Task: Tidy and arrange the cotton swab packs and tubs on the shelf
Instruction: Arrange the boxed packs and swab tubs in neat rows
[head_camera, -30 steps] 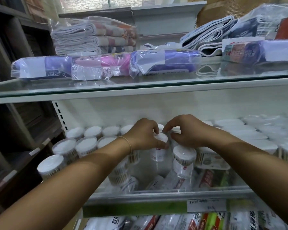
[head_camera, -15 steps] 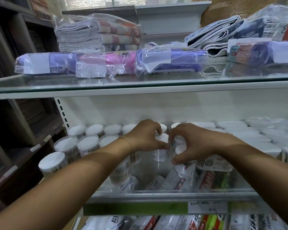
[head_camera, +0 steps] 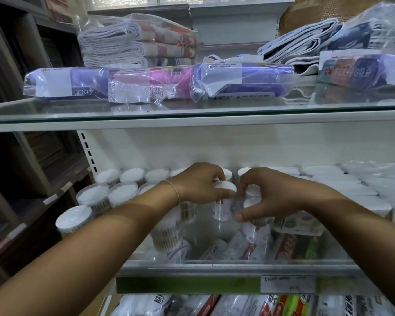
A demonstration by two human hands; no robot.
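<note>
Round clear cotton swab tubs with white lids (head_camera: 92,196) stand in rows on the left of the middle glass shelf (head_camera: 214,264). Flat white swab packs (head_camera: 342,185) fill its right side. My left hand (head_camera: 198,183) is closed around one upright tub (head_camera: 221,206) near the shelf's middle. My right hand (head_camera: 269,195) grips the neighbouring tub (head_camera: 257,221) from the right, thumb low on its side. Both tubs stand close together and are partly hidden by my fingers.
The upper glass shelf (head_camera: 192,114) carries bagged packs (head_camera: 242,82) and folded towels (head_camera: 135,39) just above my hands. Dark wooden shelving (head_camera: 21,156) stands at the left. Boxed goods (head_camera: 290,245) show through the glass below. A price label (head_camera: 287,284) sits on the front rail.
My right hand dropped from the tub tops and closed around a tub beside the one in my left hand. The left hand kept its hold and barely shifted.
</note>
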